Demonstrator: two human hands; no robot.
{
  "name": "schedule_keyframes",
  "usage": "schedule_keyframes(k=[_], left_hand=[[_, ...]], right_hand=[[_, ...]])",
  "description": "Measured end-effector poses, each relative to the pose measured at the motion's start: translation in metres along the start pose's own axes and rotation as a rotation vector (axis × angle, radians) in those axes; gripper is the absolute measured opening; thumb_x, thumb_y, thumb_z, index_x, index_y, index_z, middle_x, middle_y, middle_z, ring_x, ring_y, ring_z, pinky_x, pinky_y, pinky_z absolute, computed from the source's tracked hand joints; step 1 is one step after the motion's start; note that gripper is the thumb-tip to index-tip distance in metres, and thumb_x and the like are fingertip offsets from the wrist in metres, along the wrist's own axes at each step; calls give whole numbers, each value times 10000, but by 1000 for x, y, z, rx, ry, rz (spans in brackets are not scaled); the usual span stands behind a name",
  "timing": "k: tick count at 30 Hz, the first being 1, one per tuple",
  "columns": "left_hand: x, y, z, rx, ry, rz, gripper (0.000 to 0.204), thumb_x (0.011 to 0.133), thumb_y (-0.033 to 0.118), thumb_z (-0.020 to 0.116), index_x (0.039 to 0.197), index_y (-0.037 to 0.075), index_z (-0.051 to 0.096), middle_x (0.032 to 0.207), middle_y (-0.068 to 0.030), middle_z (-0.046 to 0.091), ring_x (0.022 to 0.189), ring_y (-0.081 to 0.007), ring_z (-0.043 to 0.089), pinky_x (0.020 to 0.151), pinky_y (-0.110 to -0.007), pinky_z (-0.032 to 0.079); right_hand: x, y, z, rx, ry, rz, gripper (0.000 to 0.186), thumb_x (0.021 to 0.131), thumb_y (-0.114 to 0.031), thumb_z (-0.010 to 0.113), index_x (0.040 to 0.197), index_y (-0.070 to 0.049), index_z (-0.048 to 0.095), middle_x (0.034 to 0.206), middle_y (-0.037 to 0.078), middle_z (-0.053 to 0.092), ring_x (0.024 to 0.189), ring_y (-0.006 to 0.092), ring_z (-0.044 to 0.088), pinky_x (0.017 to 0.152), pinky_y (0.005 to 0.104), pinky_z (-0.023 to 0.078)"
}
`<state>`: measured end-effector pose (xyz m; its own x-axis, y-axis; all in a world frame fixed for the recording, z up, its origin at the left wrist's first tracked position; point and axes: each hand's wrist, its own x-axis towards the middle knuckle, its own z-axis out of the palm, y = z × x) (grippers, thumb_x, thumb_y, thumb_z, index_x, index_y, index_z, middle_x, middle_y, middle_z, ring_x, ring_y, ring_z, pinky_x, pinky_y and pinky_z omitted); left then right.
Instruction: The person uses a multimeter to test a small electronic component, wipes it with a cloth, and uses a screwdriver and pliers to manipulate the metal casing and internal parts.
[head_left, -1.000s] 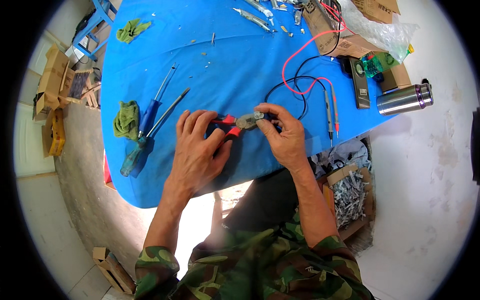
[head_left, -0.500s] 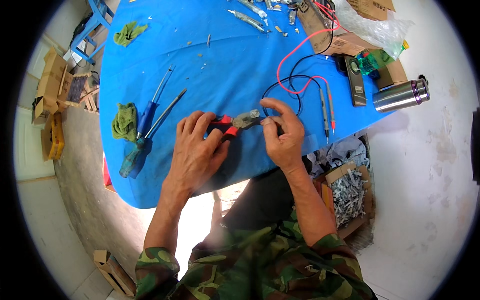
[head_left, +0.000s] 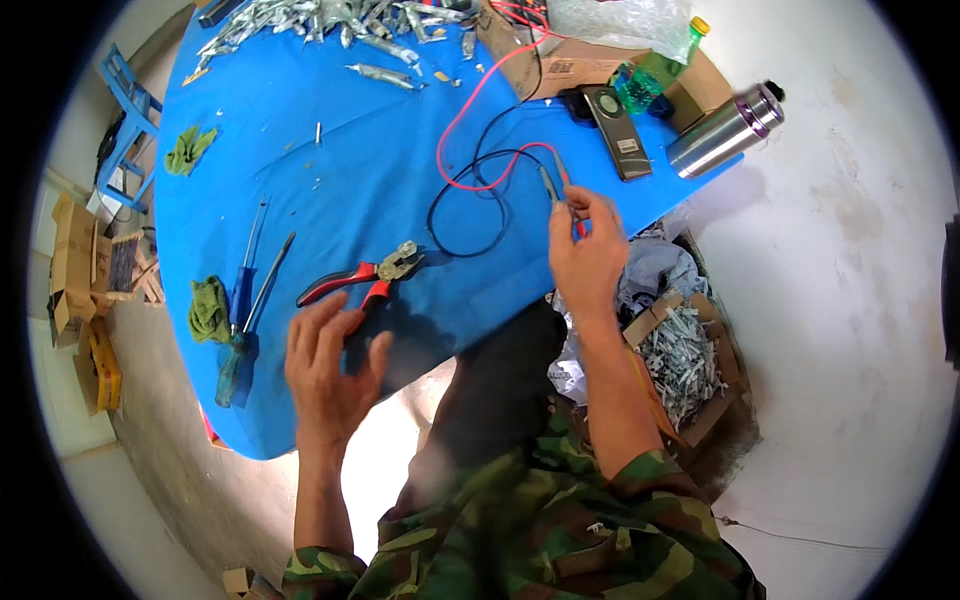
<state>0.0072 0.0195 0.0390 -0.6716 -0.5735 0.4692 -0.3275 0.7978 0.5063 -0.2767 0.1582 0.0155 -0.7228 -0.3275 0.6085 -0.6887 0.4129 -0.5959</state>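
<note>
My right hand is closed at the table's right edge, fingers pinched round a pair of test probes, one on a red lead and one on a black. The probe tips are partly hidden by the fingers. Combination pliers with red and black handles lie spread on the blue cloth. Just below them, my left hand has its fingers apart and holds nothing; its fingertips overlap the end of the lower handle. Left of the pliers are two screwdrivers beside a crumpled green rag.
Silvery tube-like pieces pile up at the far side. A cardboard box, a meter-like device, a green bottle and a steel flask stand at the right. Below the edge, a carton holds shredded scraps.
My left hand has let go of the pliers, which now lie on the cloth. My right hand has moved right and taken hold of the test probes. The view has shifted.
</note>
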Motion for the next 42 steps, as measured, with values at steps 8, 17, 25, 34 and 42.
schedule_keyframes(k=[8,17,25,34,42], left_hand=[[12,53,45,-223,-181,50,286,815,87,856,1049,15,709,1065,-140,736,802,-251,718,648,-346,572],[57,89,103,-345,-317,-33,242,890,156,796,1057,0,717,918,-158,732,699,-277,698,636,-379,554],[79,97,154,-722,-463,-258,442,929,179,755,1273,-70,631,975,-148,766,833,-167,723,717,-320,567],[90,102,146,-1159,-675,-526,432,924,151,773,1291,-23,626,969,-64,737,758,-77,635,599,-227,465],[98,86,77,-1103,-670,-582,254,941,149,761,1137,10,677,909,-51,718,699,-89,630,550,-243,496]], right_hand=[[40,27,-12,-395,-490,290,470,811,-462,764,1011,-37,736,996,178,748,919,354,728,800,472,562],[45,23,-16,-403,-644,303,474,789,-493,699,717,-25,728,768,205,728,746,416,712,697,489,562],[38,14,-36,-236,-668,434,430,857,-402,668,895,17,753,840,260,733,832,426,735,762,500,568],[16,36,-44,483,-700,521,331,920,-271,704,899,58,672,769,92,668,706,140,601,619,338,489],[17,6,-49,1068,-567,744,189,1026,-235,677,973,-59,633,723,-32,582,578,49,502,497,252,385]])
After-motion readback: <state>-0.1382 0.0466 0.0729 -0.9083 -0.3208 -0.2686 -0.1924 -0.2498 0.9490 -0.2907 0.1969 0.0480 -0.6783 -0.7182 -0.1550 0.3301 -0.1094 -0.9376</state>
